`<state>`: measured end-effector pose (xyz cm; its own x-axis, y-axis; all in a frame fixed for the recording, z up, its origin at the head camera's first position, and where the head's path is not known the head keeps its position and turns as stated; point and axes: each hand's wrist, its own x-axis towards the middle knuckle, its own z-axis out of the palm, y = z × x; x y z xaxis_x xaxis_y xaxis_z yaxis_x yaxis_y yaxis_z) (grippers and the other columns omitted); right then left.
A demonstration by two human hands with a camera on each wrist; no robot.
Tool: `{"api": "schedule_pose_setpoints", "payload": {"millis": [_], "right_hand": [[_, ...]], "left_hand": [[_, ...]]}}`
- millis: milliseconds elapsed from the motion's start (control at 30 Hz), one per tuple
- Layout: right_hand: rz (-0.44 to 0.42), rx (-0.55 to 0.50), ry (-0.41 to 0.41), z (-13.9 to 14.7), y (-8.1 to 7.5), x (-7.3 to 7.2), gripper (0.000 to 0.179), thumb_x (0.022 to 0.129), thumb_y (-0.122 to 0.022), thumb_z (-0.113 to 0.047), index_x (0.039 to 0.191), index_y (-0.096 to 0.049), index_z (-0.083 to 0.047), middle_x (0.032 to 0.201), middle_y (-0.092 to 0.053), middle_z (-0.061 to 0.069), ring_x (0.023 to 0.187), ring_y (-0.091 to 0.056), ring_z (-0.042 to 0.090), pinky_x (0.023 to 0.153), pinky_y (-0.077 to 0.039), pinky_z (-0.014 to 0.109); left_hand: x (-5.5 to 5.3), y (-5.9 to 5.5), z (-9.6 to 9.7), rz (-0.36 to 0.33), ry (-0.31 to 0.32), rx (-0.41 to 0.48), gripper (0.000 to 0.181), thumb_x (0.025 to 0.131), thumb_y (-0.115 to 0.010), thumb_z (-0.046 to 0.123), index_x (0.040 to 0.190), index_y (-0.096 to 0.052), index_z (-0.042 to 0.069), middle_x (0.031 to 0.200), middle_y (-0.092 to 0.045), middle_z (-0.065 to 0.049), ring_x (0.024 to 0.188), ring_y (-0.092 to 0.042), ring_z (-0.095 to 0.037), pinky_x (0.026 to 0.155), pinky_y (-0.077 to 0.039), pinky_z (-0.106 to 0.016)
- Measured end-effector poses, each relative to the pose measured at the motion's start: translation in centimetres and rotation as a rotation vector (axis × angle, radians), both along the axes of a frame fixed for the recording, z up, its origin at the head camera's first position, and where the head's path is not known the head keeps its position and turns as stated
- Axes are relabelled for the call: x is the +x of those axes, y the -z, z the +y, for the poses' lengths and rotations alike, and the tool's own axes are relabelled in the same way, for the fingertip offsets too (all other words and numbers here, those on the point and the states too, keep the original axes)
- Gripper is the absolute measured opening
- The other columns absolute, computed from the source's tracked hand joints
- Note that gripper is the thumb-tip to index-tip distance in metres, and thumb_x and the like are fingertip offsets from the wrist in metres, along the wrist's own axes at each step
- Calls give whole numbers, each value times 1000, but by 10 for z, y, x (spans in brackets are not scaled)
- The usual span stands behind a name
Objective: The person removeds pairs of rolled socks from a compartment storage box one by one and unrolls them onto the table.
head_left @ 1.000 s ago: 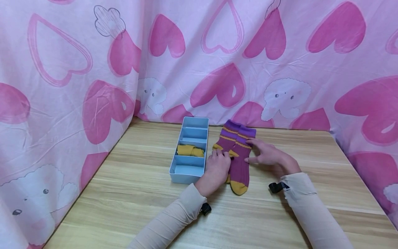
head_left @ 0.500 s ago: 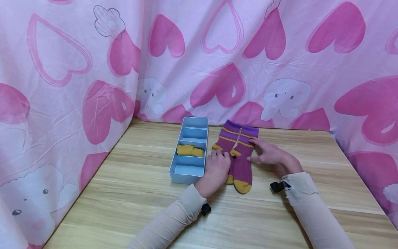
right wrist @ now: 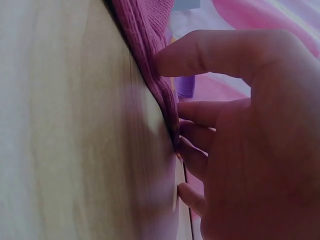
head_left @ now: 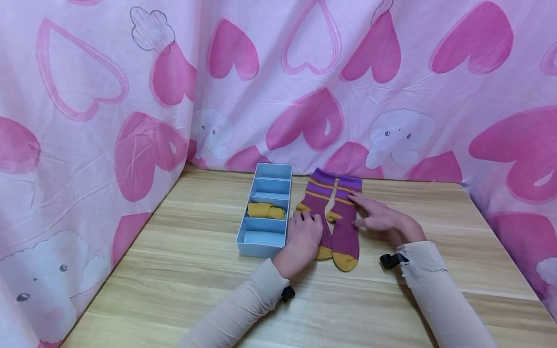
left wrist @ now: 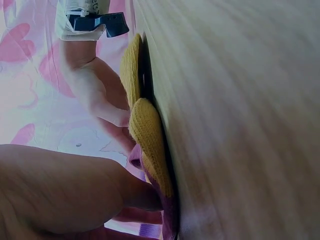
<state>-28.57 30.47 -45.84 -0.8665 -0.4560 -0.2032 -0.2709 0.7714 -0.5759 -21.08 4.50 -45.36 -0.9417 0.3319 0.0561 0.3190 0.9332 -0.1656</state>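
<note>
One wood-grain counter (head_left: 143,285) carries the items; a pink heart-print curtain (head_left: 300,82) stands along its far, left and right edges. A blue box (head_left: 261,249) with four compartments sits toward the far edge and holds a yellow bundle (head_left: 266,211), second compartment from its near end. To its right, the left sock (head_left: 316,202) and right sock (head_left: 346,222) lie flat, side by side. Long axes run far edge to near edge: cuffs face far, toes near, heels left. The left hand (head_left: 303,239) covers part of the left sock, fingers bent; whether it pinches cannot be told. The right hand (head_left: 382,217), fingers relaxed and extended, touches the right sock's outer side.
</note>
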Motion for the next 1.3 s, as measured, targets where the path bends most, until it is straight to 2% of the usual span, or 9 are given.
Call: {"api": "schedule_pose_setpoints", "payload": {"millis": [133,233,400,700,800,933,1033,1167,1300], "right_hand": [[-12,10,11,1,0,0,89,102,-70,-27,174,-19,-10,180,-14,24,162,-18,55,126,-19,80],[-5,21,21,0,1,0,90,101,-71,-31,174,-20,-12,180,-15,23,163,-17,55,126,-18,80],[25,33,16,0,2,0,92,101,-72,-38,173,-22,-12,180,-17,22,162,-21,54,125,-19,79],[18,-12,9,-1,3,-1,92,100,-74,-30,173,-22,-12,179,-21,23,160,-26,52,127,-22,76],[40,-20,13,-2,2,-1,88,100,-75,-28,172,-27,-11,176,-28,24,160,-29,50,127,-22,75],[105,-67,30,-8,-1,-2,74,103,-74,-27,166,-41,-8,166,-47,22,155,-40,46,127,-27,71],[140,-124,63,-15,-5,-2,64,105,-73,-25,161,-49,-6,153,-60,20,144,-53,43,124,-34,69],[172,-179,96,-26,-12,-1,56,105,-73,-23,156,-56,-6,146,-65,19,134,-60,40,119,-41,68],[231,-189,95,-40,-16,2,50,104,-75,-20,150,-62,-8,141,-70,17,123,-66,37,108,-54,60]], "left_hand": [[0,-1,0,-15,5,4,33,100,-77,33,123,-66,13,128,-71,-15,117,-67,-28,100,-60,-39],[-1,-1,0,-31,10,4,35,100,-76,33,127,-65,12,131,-70,-16,122,-68,-28,101,-60,-39],[0,-3,-1,-26,15,-2,33,101,-75,32,126,-65,13,130,-71,-16,121,-69,-27,99,-61,-38],[-1,-4,-3,-27,22,28,30,101,-75,31,122,-65,12,125,-72,-15,117,-70,-26,99,-61,-38],[-2,-4,-4,-34,38,56,31,99,-77,32,120,-65,12,121,-72,-12,114,-69,-25,98,-61,-38],[-4,-9,-8,-29,78,109,33,96,-81,31,119,-65,13,116,-73,-10,108,-68,-25,94,-61,-38],[-7,-13,-10,-1,123,129,37,95,-81,33,124,-67,13,116,-74,-8,106,-69,-24,90,-62,-38],[-12,-21,-15,57,195,175,34,99,-76,32,126,-69,13,114,-76,-6,101,-72,-23,85,-64,-37],[-16,-29,-24,110,259,287,25,102,-74,26,121,-69,12,107,-76,-5,93,-72,-22,80,-64,-34]]}}
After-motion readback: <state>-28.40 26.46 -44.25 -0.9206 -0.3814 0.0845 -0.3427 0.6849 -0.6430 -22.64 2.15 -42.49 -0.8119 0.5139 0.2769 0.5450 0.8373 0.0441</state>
